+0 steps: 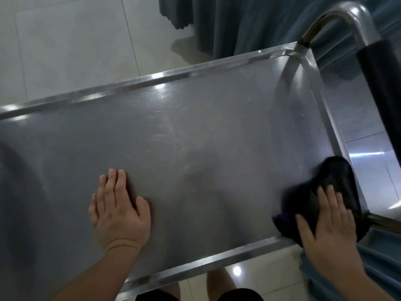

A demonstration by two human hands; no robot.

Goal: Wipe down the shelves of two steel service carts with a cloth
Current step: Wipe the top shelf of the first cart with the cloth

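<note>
Teal curtains (249, 22) are hung right behind the cart, pale glossy floor tiles (76, 44) all around. A scuffed, raised-rim steel top shelf (184, 131) is leaned on by the flat left hand (118, 210). A crumpled black cloth (321, 192) is pressed into the near right corner by the straight-fingered right hand (325, 222), beside the tubular handle (351, 20).

Scuffed, glossy steel shelf (173, 131); soft black cloth (321, 192).

Single head cam, wide-angle, looking steeply down and forward, close over the cart's top shelf (173, 131). Frame tilted; both forearms enter from bottom edge. No second view.
</note>
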